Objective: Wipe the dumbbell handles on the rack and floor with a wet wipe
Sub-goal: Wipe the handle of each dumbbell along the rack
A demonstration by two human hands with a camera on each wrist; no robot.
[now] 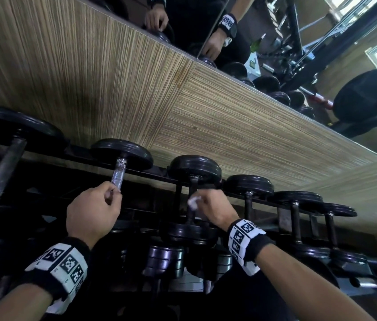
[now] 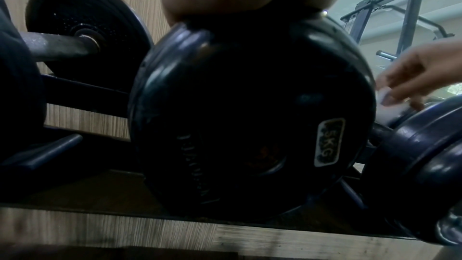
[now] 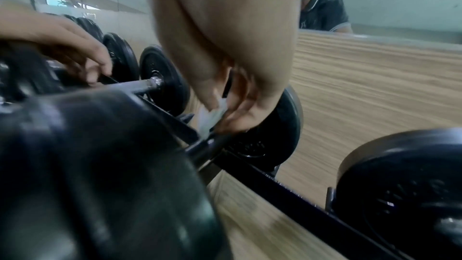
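Note:
Several black dumbbells lie in a row on a dark rack (image 1: 164, 177). My left hand (image 1: 111, 193) curls its fingers round the near end of one dumbbell's shiny metal handle (image 1: 119, 172). Its near plate (image 2: 250, 116), labelled 5KG, fills the left wrist view. My right hand (image 1: 198, 200) pinches a crumpled white wet wipe (image 1: 192, 202) against the dark handle (image 1: 192, 184) of the dumbbell one place to the right. In the right wrist view the wipe (image 3: 212, 116) sits between thumb and fingers just above that handle (image 3: 212, 145). The left hand (image 3: 75, 54) is at that view's left.
A larger dumbbell (image 1: 4, 167) lies at the far left, and smaller ones (image 1: 296, 205) continue to the right. More dumbbells (image 1: 166, 256) sit on a lower shelf. Behind the rack stands a wood-grain wall panel (image 1: 113, 77) with a mirror (image 1: 275, 31) above it.

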